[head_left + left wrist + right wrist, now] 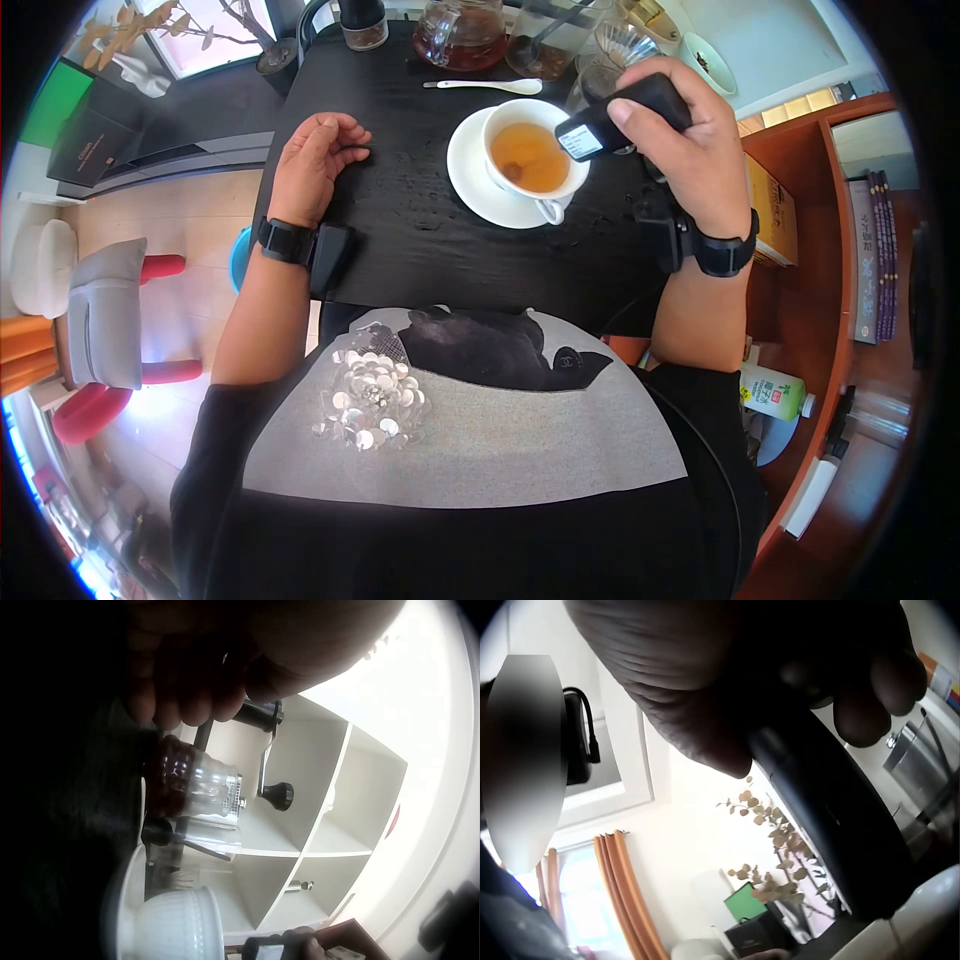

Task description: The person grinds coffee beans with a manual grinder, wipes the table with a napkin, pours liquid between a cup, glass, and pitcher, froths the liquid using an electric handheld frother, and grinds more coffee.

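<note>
My right hand (695, 165) grips a smooth black handheld device (650, 112) with a small white label or screen at its near end. That end overlaps the right rim of a white teacup (537, 198) in the head view. Amber tea (530, 155) fills the cup, with a small dark round spot in it. The cup stands on a white saucer (466, 172); a white spoon (490, 86) lies behind it. In the right wrist view, the device (847, 817) slants down under thumb and fingers. My left hand (314, 168) rests on the table, fingers loosely bent, holding nothing.
Behind the spoon stand a glass teapot (462, 38) of reddish tea, a glass jug (540, 55) with a black-handled utensil, and a ribbed glass (625, 45). A crank grinder (279, 796) shows in the left wrist view. A wooden bookcase (838, 300) flanks the table's right side.
</note>
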`<action>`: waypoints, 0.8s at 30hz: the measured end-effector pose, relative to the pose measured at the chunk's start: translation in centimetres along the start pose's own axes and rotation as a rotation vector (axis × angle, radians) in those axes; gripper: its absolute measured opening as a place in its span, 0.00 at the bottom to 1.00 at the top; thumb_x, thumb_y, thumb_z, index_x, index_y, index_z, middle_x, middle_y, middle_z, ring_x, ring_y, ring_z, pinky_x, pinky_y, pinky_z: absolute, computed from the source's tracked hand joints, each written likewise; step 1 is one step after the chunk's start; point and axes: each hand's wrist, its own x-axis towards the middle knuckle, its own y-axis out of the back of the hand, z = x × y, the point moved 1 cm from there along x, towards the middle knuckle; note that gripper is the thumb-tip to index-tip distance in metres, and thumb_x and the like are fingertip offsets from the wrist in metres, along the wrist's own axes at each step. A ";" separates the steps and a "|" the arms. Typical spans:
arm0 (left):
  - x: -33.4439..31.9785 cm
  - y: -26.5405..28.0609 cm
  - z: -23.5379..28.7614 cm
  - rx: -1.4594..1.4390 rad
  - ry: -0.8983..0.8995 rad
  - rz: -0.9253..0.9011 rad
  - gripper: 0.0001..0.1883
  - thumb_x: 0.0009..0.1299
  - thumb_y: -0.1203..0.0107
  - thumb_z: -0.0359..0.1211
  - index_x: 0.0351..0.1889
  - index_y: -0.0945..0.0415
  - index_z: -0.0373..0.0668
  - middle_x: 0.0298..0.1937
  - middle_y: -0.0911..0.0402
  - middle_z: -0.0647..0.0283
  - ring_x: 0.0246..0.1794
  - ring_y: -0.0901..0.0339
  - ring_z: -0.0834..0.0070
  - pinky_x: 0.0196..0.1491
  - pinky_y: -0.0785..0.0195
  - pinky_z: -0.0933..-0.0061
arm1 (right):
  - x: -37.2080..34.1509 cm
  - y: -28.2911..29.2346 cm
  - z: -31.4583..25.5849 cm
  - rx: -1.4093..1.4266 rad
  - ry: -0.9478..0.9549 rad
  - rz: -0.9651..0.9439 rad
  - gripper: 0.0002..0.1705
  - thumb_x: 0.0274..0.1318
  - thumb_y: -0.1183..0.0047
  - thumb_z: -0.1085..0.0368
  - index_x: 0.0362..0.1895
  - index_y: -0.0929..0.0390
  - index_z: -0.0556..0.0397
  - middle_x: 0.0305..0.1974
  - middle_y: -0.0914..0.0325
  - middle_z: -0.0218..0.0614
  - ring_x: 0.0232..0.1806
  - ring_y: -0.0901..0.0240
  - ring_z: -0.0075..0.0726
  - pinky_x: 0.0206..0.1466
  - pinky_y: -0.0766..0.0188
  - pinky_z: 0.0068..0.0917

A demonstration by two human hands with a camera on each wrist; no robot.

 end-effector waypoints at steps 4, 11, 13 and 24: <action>0.1 -0.1 0.0 -0.017 0.001 -0.001 0.11 0.71 0.59 0.35 0.39 0.30 0.38 0.37 0.24 0.60 0.42 0.26 0.70 0.46 0.33 0.70 | 0.1 -0.3 0.5 0.093 0.046 0.105 0.11 0.45 0.41 0.65 0.32 0.26 0.55 0.23 0.30 0.25 0.24 0.36 0.16 0.28 0.38 0.16; 0.0 -0.3 0.1 -0.024 0.000 -0.002 0.10 0.71 0.59 0.35 0.39 0.29 0.39 0.36 0.24 0.61 0.42 0.26 0.71 0.45 0.33 0.70 | -0.1 -0.1 -0.2 0.146 0.000 0.082 0.11 0.45 0.41 0.65 0.32 0.26 0.55 0.23 0.30 0.25 0.25 0.36 0.16 0.29 0.39 0.14; 0.0 -0.4 0.1 -0.009 0.006 0.014 0.11 0.71 0.59 0.35 0.39 0.30 0.39 0.36 0.24 0.61 0.41 0.26 0.71 0.45 0.33 0.70 | 0.0 0.1 0.7 0.051 0.019 0.102 0.11 0.45 0.41 0.65 0.33 0.27 0.55 0.24 0.30 0.24 0.26 0.36 0.16 0.29 0.39 0.14; 0.1 -0.3 0.1 0.008 0.006 0.018 0.11 0.71 0.59 0.36 0.39 0.30 0.39 0.36 0.25 0.61 0.42 0.27 0.71 0.46 0.33 0.70 | -0.2 0.1 0.1 -0.026 0.033 0.002 0.09 0.45 0.42 0.66 0.32 0.27 0.54 0.24 0.31 0.25 0.26 0.37 0.16 0.30 0.39 0.16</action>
